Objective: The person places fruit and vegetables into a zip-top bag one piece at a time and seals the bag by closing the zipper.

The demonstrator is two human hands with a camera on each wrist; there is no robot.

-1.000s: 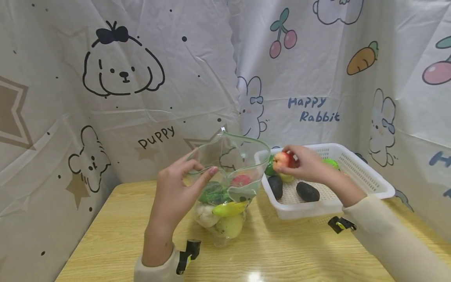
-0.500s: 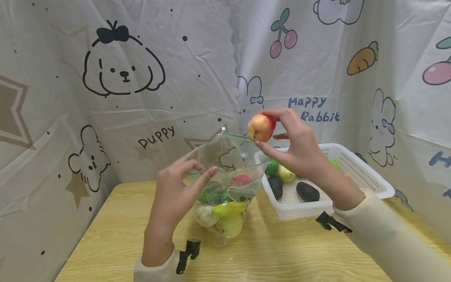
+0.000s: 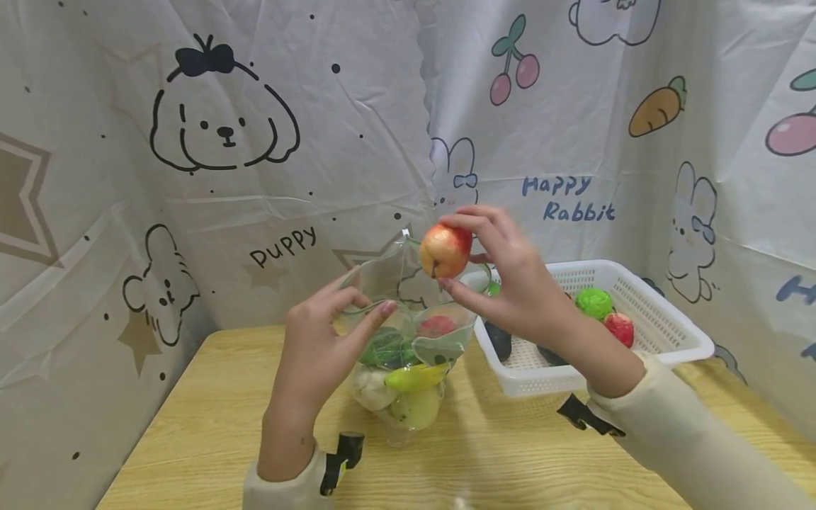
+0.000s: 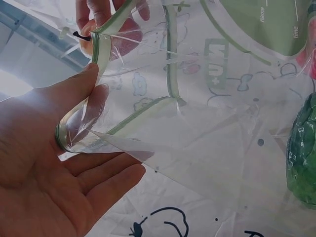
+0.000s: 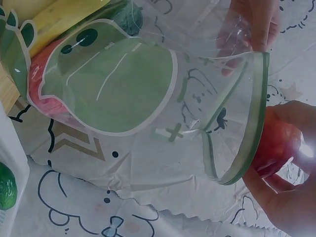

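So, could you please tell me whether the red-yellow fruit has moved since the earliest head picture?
Yes: the fruit, in the right hand, has moved left and up, away from the white basket to the mouth of the clear bag.

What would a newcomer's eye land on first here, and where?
Probably the red-and-yellow fruit, held in the right hand at the mouth of the clear bag. Next, that bag itself, mid-table, its green-edged rim held by the left hand and a yellow banana shape showing inside. Then the bright green piece in the white basket at right.
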